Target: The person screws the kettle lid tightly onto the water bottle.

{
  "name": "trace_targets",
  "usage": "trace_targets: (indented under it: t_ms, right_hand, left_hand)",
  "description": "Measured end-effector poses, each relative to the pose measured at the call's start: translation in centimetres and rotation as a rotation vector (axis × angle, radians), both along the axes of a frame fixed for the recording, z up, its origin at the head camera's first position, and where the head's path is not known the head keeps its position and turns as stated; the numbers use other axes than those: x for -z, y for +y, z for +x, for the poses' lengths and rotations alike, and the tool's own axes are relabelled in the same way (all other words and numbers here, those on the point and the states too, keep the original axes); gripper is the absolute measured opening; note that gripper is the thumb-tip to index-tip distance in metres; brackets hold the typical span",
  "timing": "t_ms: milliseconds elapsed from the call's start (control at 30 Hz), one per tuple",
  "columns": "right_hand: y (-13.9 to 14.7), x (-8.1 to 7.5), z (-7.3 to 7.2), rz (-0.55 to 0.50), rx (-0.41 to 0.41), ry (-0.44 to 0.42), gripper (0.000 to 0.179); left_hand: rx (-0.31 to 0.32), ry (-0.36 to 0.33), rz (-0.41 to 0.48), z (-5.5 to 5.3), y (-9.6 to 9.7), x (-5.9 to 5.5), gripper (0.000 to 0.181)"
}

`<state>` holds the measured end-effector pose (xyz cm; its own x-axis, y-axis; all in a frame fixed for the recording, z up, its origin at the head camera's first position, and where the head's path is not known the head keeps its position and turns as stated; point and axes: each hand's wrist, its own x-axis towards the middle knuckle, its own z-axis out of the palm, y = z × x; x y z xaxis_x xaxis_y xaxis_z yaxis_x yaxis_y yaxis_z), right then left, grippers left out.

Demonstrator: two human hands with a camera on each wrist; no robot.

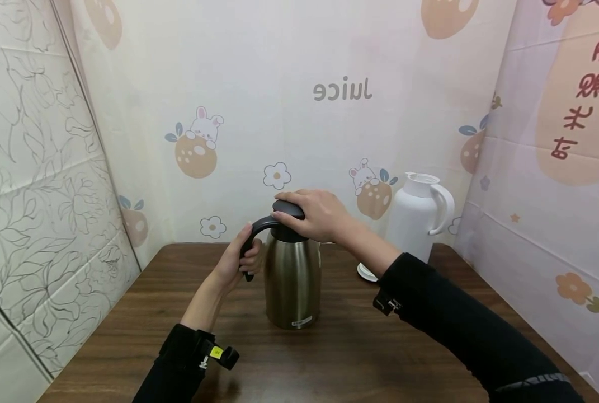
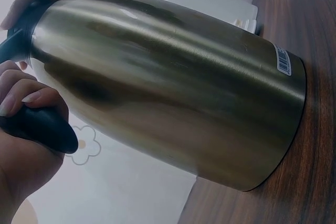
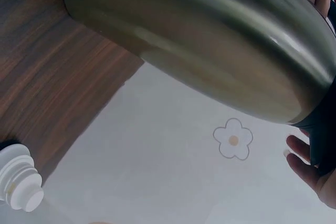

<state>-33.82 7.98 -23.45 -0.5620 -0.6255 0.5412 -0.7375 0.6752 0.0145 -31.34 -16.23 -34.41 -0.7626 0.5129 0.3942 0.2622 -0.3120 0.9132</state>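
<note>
A bronze-coloured metal thermos jug [image 1: 293, 280] with a dark collar stands upright on the wooden table. My left hand [image 1: 236, 260] grips its dark curved handle [image 1: 260, 224], fingers wrapped round it, as the left wrist view shows close up. From the right, my right hand [image 1: 319, 212] reaches over the top and holds the dark lid [image 1: 288, 209] between thumb and fingers. In the right wrist view the fingertips of the right hand [image 3: 304, 161] show beside the dark spout. A small barcode label [image 2: 283, 59] is low on the jug's body.
A white jug [image 1: 415, 215] with a loop handle stands at the back right, behind my right forearm. A white stepped stopper [image 3: 21, 179] lies on the table [image 1: 289, 369] beside it. Printed cloth walls [image 1: 279, 129] enclose the table's back and sides.
</note>
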Motion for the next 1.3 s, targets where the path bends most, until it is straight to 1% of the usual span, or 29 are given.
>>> trace_targets:
  t_ms: [267,400,500,600,733,867,967,1033,1200,1300]
  right_hand:
    - [-0.6,0.4,0.5,-0.034,0.062,0.047,0.053]
    - [-1.0,0.4,0.9,-0.049,0.111,0.046,0.054]
    - [-1.4,0.3,1.4,-0.055,0.172,0.034,0.057]
    - [-1.9,0.3,1.9,-0.051,0.250,0.029,0.060]
    - [-2.7,0.3,2.5,-0.025,0.349,0.030,0.065]
    - [-3.1,0.2,3.0,-0.014,0.402,0.028,0.068]
    - [-3.0,0.2,3.2,-0.027,0.398,0.028,0.068]
    - [-2.8,0.2,3.2,-0.041,0.375,0.029,0.067]
    - [-1.9,0.0,2.8,-0.077,0.257,0.025,0.064]
    - [-1.3,-0.2,2.4,-0.066,0.183,0.021,0.063]
  left_hand:
    - [-0.001,-0.014,0.002,-0.1,-0.1,0.1,0.058]
    - [0.006,-0.020,0.004,-0.1,0.0,0.0,0.058]
    - [0.007,-0.019,0.005,-0.1,0.0,0.0,0.058]
    - [0.008,-0.022,0.007,-0.1,0.1,0.0,0.058]
    - [0.006,-0.031,0.012,0.0,0.1,0.0,0.060]
    - [-0.013,-0.044,0.008,0.2,0.1,-0.1,0.062]
    - [-0.021,-0.046,-0.012,0.5,0.2,-0.3,0.060]
    - [-0.028,-0.046,-0.023,0.6,0.2,-0.4,0.059]
    - [-0.049,-0.056,-0.023,0.9,0.3,-0.6,0.059]
    - [-0.046,-0.055,-0.016,1.1,0.3,-0.7,0.059]
